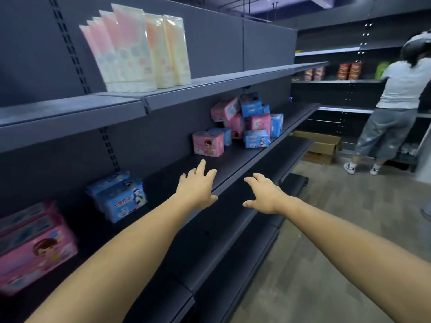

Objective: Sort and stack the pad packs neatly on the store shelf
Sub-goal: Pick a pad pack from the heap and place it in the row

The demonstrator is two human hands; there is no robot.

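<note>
Store aisle, dark shelf (pixel 235 164) | blue stack (pixel 117 197) and pink stack (pixel 35 248) sorted at 8 o'clock | jumbled packs (pixel 247 122) at 1 o'clock remained | your left hand (pixel 197 187) and right hand (pixel 265 194) were spread, holding nothing.

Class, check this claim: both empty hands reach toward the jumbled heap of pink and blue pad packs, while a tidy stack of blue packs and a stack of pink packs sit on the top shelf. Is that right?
Not quite. The blue stack and pink stack sit on the middle shelf, the same one as the heap, as the head view shows. The top shelf holds tall pouches. Both the left hand and right hand are empty and reaching.
</note>
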